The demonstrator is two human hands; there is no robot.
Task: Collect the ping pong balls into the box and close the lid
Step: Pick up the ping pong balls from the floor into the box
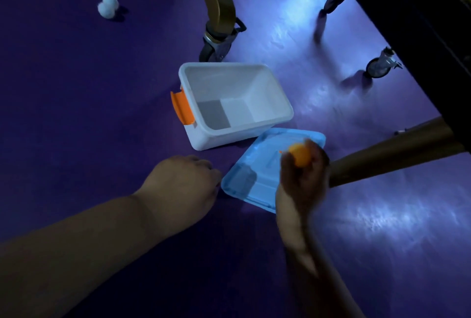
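Observation:
A white plastic box (pixel 277 88) with an orange latch (pixel 181 106) stands open on the purple floor, with nothing visible inside. Its blue lid (pixel 252 177) lies flat on the floor just in front of it. My right hand (pixel 303 180) hovers over the lid, shut on an orange ping pong ball (pixel 300 155). My left hand (pixel 186 185) is a closed fist resting near the lid's left corner, below the box. Two white ping pong balls (pixel 108 5) sit together on the floor at the far left.
A brown table leg with a caster wheel (pixel 216 44) stands just behind the box. More wheeled legs (pixel 381 65) are at the right under a dark table edge (pixel 420 37). A brown bar (pixel 397 151) slants in from the right beside my right hand.

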